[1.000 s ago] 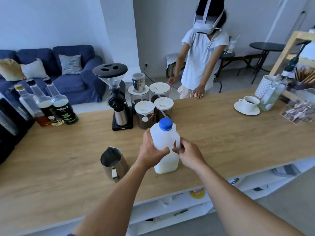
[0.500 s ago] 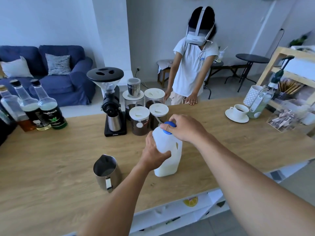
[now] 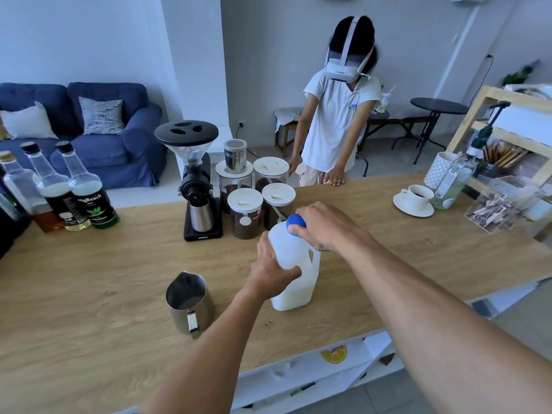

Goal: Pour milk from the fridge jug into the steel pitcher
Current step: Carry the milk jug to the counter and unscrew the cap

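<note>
The milk jug [image 3: 295, 273] is standing upright on the wooden counter [image 3: 104, 282], a low band of milk showing in its bottom part, the rest of the translucent body looking empty. The left hand [image 3: 273, 268] is wrapping around the jug's left side, fingers curled and pressed against the plastic with the thumb lying across the front. The right hand [image 3: 324, 227] is sitting over the top of the jug, its fingers closing around the blue cap [image 3: 295, 222], which is showing only partly beneath them. The cap is still sitting on the neck; whether it is loosened cannot be told.

Left of the jug, and apart from it, the steel pitcher [image 3: 188, 304] is standing upright on the counter, its handle facing the near edge and its spout pointing away. Its inside looks dim; no clear contents can be made out.

Behind the jug, a cluster of white-lidded jars [image 3: 245, 213] holding dark coffee is standing, with a black coffee grinder [image 3: 194, 180] just to their left. Far left of the jug, three syrup bottles [image 3: 71, 189] are lining the counter's back edge. Far right of the jug, a white cup on a saucer [image 3: 415, 198] is resting with dark liquid in it. Beyond the jug, across the counter, another person [image 3: 337, 127] in a white shirt and a headset is standing with one hand touching the far edge.
</note>
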